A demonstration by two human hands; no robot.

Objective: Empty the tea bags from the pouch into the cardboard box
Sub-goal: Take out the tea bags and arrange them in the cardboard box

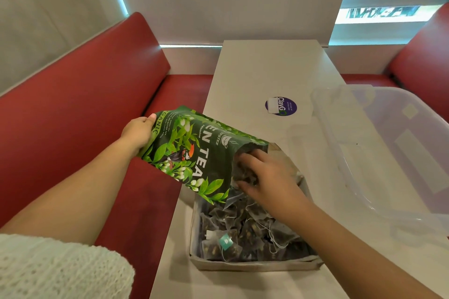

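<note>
A green tea pouch (194,150) with leaf print is tilted, its open mouth pointing down toward the cardboard box (252,265). My left hand (139,132) grips the pouch's bottom end, raised at the left. My right hand (264,177) is at the pouch's mouth, fingers curled on tea bags coming out of it. The box sits on the white table near its front left and holds several dark pyramid tea bags (247,228) with strings and a teal tag.
A clear plastic tub (398,153) lies on the table at the right, close to the box. A round purple sticker (281,106) is on the white table (262,73). A red bench seat (85,109) runs along the left.
</note>
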